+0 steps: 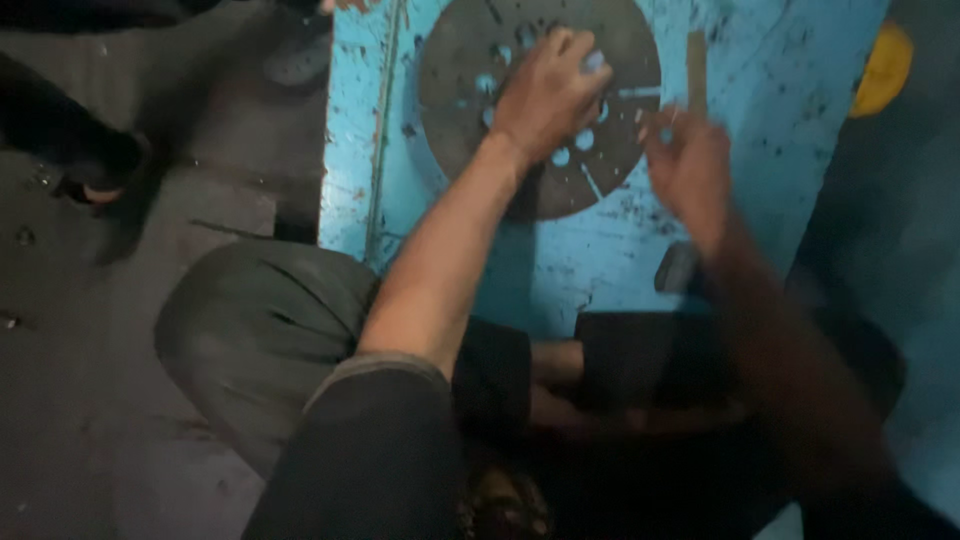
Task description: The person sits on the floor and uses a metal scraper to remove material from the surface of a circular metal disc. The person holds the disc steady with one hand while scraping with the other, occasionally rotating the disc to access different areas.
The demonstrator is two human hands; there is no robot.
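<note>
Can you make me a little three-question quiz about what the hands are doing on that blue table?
1. True or false: the left hand rests on the dark round metal disc with holes.
2. What colour is the scratched painted surface under the disc: A red, B blue, C green?
3. Fill in: the blurred right hand is beside the disc's ______ edge, as seen in the head view.

Key
1. True; the palm lies over the disc's middle.
2. B, blue.
3. Right. Whether that hand grips anything cannot be told from the blur.
</note>
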